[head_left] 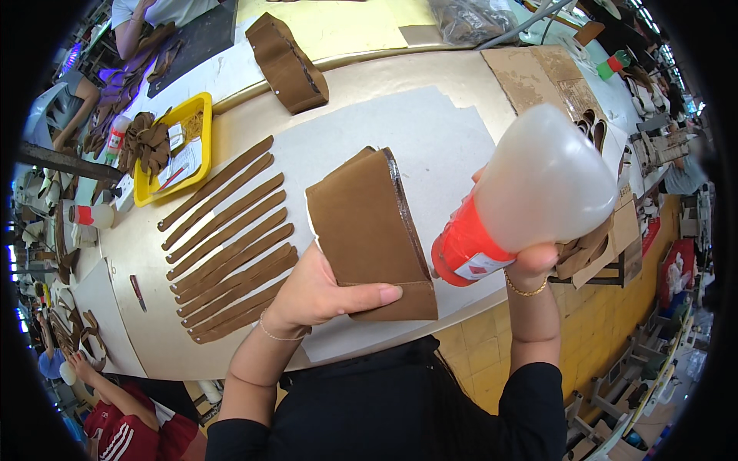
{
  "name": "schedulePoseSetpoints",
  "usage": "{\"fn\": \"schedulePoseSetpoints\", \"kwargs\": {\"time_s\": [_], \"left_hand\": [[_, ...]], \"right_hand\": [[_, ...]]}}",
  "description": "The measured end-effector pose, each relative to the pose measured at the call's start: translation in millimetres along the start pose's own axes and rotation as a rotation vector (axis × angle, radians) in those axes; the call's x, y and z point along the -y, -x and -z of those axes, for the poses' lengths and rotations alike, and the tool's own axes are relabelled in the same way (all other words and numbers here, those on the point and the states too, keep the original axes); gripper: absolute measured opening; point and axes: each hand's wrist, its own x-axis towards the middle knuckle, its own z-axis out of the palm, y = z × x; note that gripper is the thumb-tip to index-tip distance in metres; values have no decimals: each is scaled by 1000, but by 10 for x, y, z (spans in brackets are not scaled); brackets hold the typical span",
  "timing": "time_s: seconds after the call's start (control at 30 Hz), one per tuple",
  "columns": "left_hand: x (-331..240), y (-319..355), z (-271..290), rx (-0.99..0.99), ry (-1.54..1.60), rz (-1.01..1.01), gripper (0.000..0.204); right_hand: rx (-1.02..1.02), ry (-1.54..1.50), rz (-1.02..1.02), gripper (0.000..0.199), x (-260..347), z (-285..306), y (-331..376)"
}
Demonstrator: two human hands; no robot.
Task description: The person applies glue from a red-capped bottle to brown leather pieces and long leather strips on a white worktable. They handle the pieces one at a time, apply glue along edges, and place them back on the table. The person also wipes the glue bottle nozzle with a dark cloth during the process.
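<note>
My left hand point(319, 290) grips a stack of brown suede-like pieces point(369, 230), thumb across its lower edge, held above a sheet of grey paper point(430, 138). My right hand point(534, 257) holds a translucent white squeeze bottle point(538, 192) with an orange-red cap end, tilted so the cap points down-left at the stack's dark edge. Only the fingers of that hand show under the bottle.
Several long brown strips point(227, 238) lie in a row on the table, left of the stack. A yellow tray point(201, 104) with brown scraps sits further left, another brown stack point(288, 65) at the back. Other people work at the left and top edges.
</note>
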Motion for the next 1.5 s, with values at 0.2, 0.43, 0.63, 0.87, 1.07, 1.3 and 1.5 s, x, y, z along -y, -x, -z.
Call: {"fn": "schedulePoseSetpoints", "kwargs": {"time_s": [0.2, 0.43, 0.63, 0.87, 1.07, 1.3, 1.5], "left_hand": [[-139, -5, -16, -60, -12, -24, 51], [-652, -80, -26, -69, 8, -130, 52], [-1368, -909, 201, 10, -28, -195, 50], [-2585, -2146, 627, -240, -184, -538, 25], [-2058, -2410, 413, -298, -72, -739, 37], [239, -2573, 1094, -522, 186, -341, 42], [483, -2364, 933, -697, -51, -391, 68]], "right_hand": [[-205, -299, -112, 92, -249, 243, -55], [-670, -724, -365, 72, -575, 622, -217], [-745, -812, -563, 71, -956, 650, -145], [-670, -840, -588, 67, -1113, 708, -91], [-729, -854, -545, 68, -1118, 703, -101], [-672, -891, -576, 67, -1134, 580, -140], [-658, -846, -583, 69, -1260, 561, -143]]}}
